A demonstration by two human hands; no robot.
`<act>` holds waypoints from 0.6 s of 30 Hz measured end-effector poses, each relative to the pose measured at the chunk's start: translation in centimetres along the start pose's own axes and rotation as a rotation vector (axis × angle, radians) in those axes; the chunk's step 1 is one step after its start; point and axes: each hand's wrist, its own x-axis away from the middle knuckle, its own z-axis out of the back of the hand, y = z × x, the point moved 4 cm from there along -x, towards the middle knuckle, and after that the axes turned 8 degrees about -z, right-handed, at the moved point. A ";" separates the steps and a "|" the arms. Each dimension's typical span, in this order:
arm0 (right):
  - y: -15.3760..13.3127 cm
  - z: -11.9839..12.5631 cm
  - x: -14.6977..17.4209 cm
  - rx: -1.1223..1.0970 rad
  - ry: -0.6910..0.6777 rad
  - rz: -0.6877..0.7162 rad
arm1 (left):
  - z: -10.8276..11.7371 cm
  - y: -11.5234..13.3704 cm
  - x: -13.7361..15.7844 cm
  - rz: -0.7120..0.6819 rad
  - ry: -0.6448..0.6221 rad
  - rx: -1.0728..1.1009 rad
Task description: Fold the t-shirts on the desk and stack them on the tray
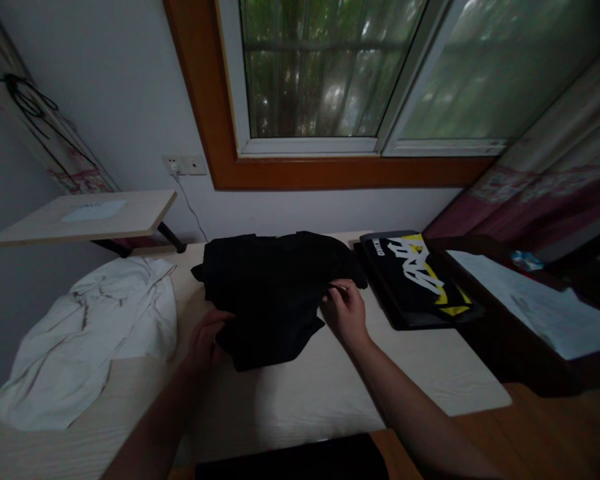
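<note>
A black garment [275, 293], perhaps a shirt, lies spread on the pale wooden table [310, 400] in front of me. At its left edge is my left hand [207, 340], with fingers curled onto the cloth; the fingertips are dark and partly hidden. My right hand [347, 307] pinches the garment's right edge between thumb and fingers. The garment's lower end narrows toward me, and its folds are hard to make out in the dim light.
A crumpled white cloth [140, 313] lies on the left, below a small raised shelf [125, 223]. Folded black clothing with white and yellow print [415, 277] sits at the right. Beyond it, paper [540, 300] covers a dark surface. A cable [193, 210] hangs from the wall socket.
</note>
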 end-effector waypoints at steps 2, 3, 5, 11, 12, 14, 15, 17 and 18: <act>-0.1 -0.3 0.1 -0.032 -0.033 0.014 | -0.3 0.6 -0.3 -0.057 -0.096 0.035; 0.0 -0.5 0.1 -0.043 -0.057 0.023 | -0.6 1.0 -0.5 -0.098 -0.159 0.066; 0.2 -1.0 0.3 -0.068 -0.107 0.029 | -1.6 1.9 -0.9 -0.153 -0.308 0.149; 0.7 -2.5 0.9 0.151 -0.322 0.151 | -4.5 2.9 -1.1 -0.082 -0.682 0.283; 0.6 -2.8 1.0 0.183 -0.377 0.182 | -4.7 2.8 -1.0 -0.063 -0.707 0.275; 0.3 -3.3 1.2 0.240 -0.461 0.218 | -4.9 2.4 -0.9 -0.009 -0.740 0.244; 0.2 -3.4 1.2 0.274 -0.475 0.221 | -4.9 2.2 -0.8 0.017 -0.753 0.226; 0.2 -3.5 1.1 0.335 -0.457 0.203 | -4.8 1.8 -0.7 0.057 -0.771 0.202; 0.4 -3.5 1.1 0.346 -0.439 0.190 | -4.7 1.6 -0.7 0.069 -0.772 0.193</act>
